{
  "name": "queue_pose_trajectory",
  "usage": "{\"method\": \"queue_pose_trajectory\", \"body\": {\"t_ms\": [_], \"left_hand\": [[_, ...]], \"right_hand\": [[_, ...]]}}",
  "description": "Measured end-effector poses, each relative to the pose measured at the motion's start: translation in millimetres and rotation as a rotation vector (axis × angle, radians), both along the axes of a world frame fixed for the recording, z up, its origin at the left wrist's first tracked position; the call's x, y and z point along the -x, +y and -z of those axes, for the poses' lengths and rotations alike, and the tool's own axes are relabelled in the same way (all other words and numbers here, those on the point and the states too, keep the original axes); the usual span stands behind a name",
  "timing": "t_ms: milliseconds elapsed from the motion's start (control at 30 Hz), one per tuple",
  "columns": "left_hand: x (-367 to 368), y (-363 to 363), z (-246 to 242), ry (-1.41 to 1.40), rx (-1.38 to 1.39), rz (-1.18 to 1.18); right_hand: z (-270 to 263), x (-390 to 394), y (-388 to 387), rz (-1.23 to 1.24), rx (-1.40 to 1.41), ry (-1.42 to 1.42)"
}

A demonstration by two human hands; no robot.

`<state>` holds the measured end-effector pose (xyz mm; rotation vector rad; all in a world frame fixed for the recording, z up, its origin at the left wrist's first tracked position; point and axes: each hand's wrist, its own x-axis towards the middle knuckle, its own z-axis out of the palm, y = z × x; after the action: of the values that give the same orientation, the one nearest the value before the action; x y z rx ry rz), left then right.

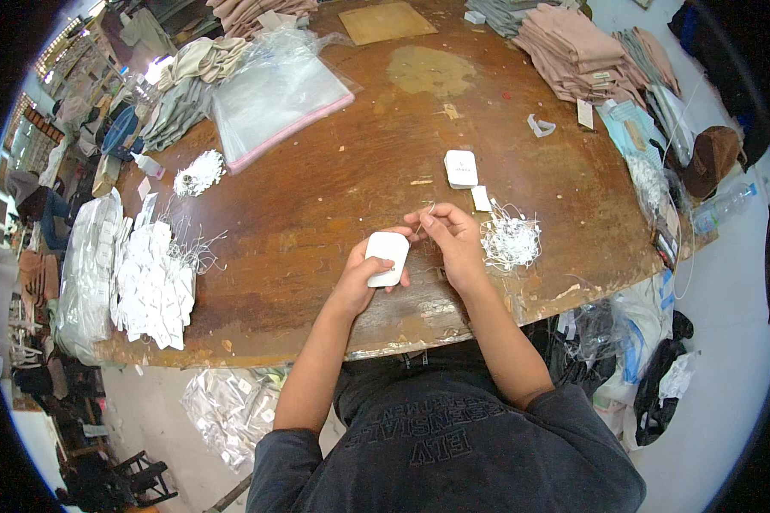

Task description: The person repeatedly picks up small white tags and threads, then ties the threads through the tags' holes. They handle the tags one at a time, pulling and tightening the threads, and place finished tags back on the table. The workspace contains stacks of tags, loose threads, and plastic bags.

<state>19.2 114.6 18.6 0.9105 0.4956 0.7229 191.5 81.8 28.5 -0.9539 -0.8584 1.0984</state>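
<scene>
My left hand [359, 276] holds a white card tag [387, 253] with rounded corners, thumb on its face. It may be more than one card. Just to the right, my right hand [449, 234] pinches a thin white tag string [430, 209] between thumb and fingers, near the tag's upper corner. Beyond my right hand lie a stack of white tags [461, 170] and a small white card [481, 198]. A tangled pile of white strings [511, 240] sits right of that hand. At the left is a large heap of white tags with strings [154, 282].
The worn wooden table [282, 256] bears clear plastic bags [282, 102], a small white bottle [147, 165] and a white pile [199, 173]. Folded pink garments [577, 51] are stacked at the far right. A plastic water bottle [722, 208] lies beside the right edge.
</scene>
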Motion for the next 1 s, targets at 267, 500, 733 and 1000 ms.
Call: {"method": "queue_pose_trajectory", "body": {"t_ms": [267, 500, 733, 1000], "left_hand": [[4.3, -1.5, 3.3, -0.223, 0.093, 0.023], [5.9, -1.2, 5.6, -0.305, 0.124, 0.073], [4.5, -3.0, 1.1, -0.286, 0.058, 0.010], [0.3, -1.5, -1.8, -0.178, 0.001, -0.113]], "right_hand": [[6.0, -4.3, -0.3, -0.002, -0.009, -0.044], [12.9, -3.1, -0.3, 0.044, -0.051, -0.229], [16.9, -0.9, 0.1, 0.094, -0.146, -0.487], [13.4, -0.4, -3.8, -0.030, 0.221, -0.243]]}}
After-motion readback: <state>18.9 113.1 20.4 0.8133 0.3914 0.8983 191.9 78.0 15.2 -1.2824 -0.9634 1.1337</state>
